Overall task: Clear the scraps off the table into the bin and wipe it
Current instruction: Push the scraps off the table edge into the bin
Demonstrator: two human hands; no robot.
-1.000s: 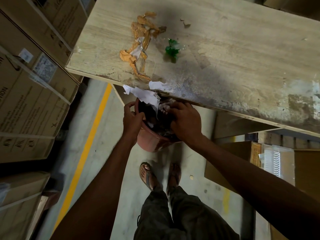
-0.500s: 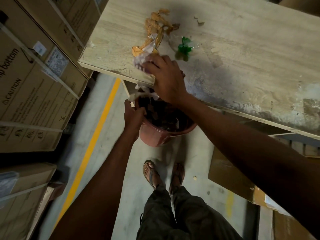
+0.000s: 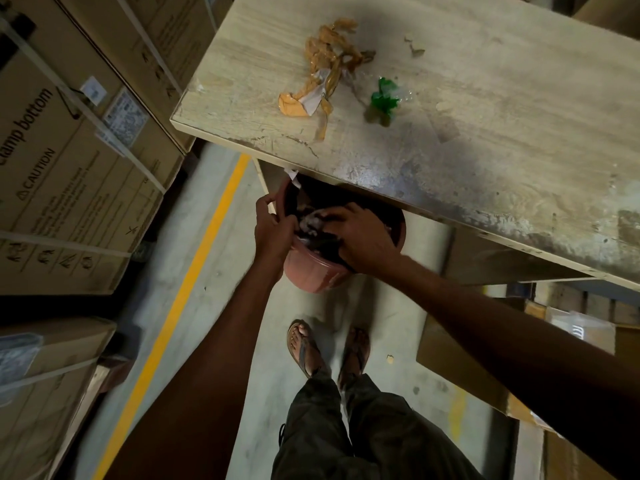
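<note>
A pink bin [image 3: 310, 271] hangs just under the near edge of the wooden table [image 3: 485, 140]. My left hand [image 3: 273, 230] grips the bin's rim on its left side. My right hand [image 3: 363, 237] reaches into the bin's mouth, fingers curled over pale scraps [image 3: 313, 220]; whether it still holds them is unclear. On the table lie a tangle of brown tape with a white paper piece [image 3: 325, 71] and a crumpled green and clear plastic scrap [image 3: 384, 98]. A white paper bit [image 3: 292, 176] sticks up at the bin's far rim.
Stacked cardboard boxes [image 3: 69, 161] stand close on the left, beside a yellow floor line [image 3: 187, 292]. More cardboard [image 3: 460, 372] lies under the table on the right. My sandalled feet [image 3: 325, 348] stand on the concrete below the bin. Small crumbs [image 3: 414, 46] sit further back on the table.
My right hand has come off the table edge and gone down into the bin with the white paper scraps. The tape tangle and green scrap stay on the table.
</note>
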